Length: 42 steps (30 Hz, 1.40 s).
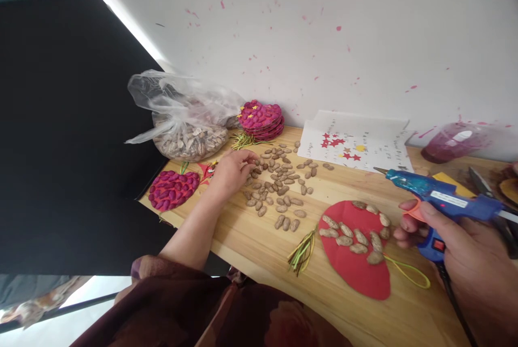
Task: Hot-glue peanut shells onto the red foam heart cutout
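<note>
My right hand [465, 250] grips a blue hot glue gun [445, 193], fingers at its orange trigger, nozzle pointing left. Below the nozzle lies a red card shape [352, 274] with rows of peanuts [343, 229] on it. A green-yellow tassel [303, 252] sticks out at its left side and a yellow cord loop [416, 277] at its right. My left hand [233, 171] reaches into the left edge of the loose peanuts [283, 174], its fingers curled in. Whatever is between those fingertips is hidden.
Behind my left hand stands a clear plastic bag [190, 139] of peanuts, beside a stack of magenta peanut-covered discs [261, 120]. Another magenta piece [174, 190] lies front left. White paper [376, 147] with star stickers, a tilted purple-stained cup [455, 142] and scissors [481, 182] are at the back right.
</note>
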Motion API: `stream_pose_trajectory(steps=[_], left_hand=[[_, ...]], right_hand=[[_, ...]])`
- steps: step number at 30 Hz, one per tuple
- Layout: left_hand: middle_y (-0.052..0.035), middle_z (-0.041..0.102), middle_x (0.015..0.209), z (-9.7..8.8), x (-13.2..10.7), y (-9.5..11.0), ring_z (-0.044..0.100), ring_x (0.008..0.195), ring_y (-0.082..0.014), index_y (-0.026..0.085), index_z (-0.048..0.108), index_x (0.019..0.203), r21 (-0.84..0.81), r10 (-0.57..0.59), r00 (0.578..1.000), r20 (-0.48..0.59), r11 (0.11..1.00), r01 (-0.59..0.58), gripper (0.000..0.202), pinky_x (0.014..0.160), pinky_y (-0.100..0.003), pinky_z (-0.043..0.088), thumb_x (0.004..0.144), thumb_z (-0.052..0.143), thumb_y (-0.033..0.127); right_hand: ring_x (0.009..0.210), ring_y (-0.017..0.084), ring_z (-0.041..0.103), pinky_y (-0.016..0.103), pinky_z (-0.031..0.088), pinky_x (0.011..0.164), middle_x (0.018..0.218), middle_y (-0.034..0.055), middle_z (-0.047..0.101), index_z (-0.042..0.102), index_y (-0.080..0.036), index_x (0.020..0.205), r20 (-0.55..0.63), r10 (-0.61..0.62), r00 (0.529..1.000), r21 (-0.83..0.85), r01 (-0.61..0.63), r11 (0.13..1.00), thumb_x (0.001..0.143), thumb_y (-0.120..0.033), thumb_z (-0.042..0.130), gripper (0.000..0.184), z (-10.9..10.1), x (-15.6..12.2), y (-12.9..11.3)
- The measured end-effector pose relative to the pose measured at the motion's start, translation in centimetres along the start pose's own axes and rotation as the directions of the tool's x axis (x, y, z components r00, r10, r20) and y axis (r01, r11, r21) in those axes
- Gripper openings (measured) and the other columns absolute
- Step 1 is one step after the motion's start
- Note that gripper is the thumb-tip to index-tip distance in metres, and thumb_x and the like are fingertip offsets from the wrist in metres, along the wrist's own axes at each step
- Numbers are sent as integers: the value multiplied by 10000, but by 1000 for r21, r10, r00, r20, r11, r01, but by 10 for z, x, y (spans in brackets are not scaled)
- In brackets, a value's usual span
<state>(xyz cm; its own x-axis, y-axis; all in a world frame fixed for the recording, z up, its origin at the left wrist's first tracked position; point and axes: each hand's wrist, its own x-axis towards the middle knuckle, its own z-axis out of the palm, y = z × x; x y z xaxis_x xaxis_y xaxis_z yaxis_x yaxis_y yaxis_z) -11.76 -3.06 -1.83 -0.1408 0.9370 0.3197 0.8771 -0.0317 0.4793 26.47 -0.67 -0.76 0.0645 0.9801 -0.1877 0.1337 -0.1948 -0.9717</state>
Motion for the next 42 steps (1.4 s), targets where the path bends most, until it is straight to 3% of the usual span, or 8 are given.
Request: stream_pose_trajectory(steps=[5, 15, 19, 26, 30, 33, 42], left_hand=[[-56, 770, 959, 1, 1, 8, 654, 930, -233, 207, 755, 883, 77, 80, 993, 84, 993, -87, 108, 944, -391, 454, 901, 662, 258], [-68, 762, 981, 12, 3, 17, 608, 974, -273, 211, 761, 901, 195, 17, 995, 93, 980, -35, 141, 921, -426, 439, 915, 626, 248], [-70, 767, 996, 13, 6, 14, 625, 965, -261, 201, 752, 901, 165, -2, 994, 108, 986, -16, 155, 941, -419, 446, 917, 599, 219], [-54, 785, 993, 2, 4, 1, 647, 987, -253, 221, 775, 1000, 65, -81, 995, -63, 994, 86, 195, 956, -396, 473, 896, 613, 195], [-42, 788, 989, 2, 3, 3, 656, 971, -243, 232, 775, 908, 48, -35, 999, 21, 998, 34, 120, 981, -411, 456, 883, 657, 233], [-45, 785, 1018, 5, 3, 8, 645, 987, -251, 235, 778, 936, 69, 8, 998, 69, 998, -13, 119, 984, -429, 440, 884, 672, 253], [-70, 762, 1013, 14, 2, 16, 604, 1027, -281, 221, 758, 919, 173, 34, 995, 96, 984, -51, 129, 934, -436, 429, 909, 631, 231]], right_hand=[[500, 186, 633, 275, 557, 467, 604, -6, 633, 679, -223, 789, 18, 2, 1000, 21, -3, 1000, 683, -555, 810, 373, -3, 1, 4], [529, 182, 634, 274, 564, 492, 633, -8, 637, 683, -225, 819, 39, 0, 999, 52, -2, 999, 705, -537, 811, 356, -4, 1, 6], [514, 181, 624, 275, 560, 484, 610, -14, 621, 678, -228, 824, 50, 16, 999, 55, -19, 998, 685, -554, 815, 380, -3, 1, 4], [504, 185, 627, 269, 548, 472, 596, -12, 624, 673, -225, 813, 52, 3, 999, 26, -4, 1000, 685, -550, 807, 374, -2, 1, 1], [500, 183, 628, 267, 544, 469, 606, -6, 636, 674, -222, 798, 42, 3, 999, 7, -3, 1000, 713, -550, 793, 359, -4, 1, 3], [514, 188, 633, 273, 554, 481, 610, -9, 632, 680, -226, 815, 51, 0, 999, 18, 0, 1000, 715, -551, 794, 359, -3, 1, 5], [503, 175, 616, 260, 542, 468, 601, -10, 626, 677, -223, 789, 39, 2, 999, 22, -3, 1000, 685, -555, 810, 372, -1, 0, 2]])
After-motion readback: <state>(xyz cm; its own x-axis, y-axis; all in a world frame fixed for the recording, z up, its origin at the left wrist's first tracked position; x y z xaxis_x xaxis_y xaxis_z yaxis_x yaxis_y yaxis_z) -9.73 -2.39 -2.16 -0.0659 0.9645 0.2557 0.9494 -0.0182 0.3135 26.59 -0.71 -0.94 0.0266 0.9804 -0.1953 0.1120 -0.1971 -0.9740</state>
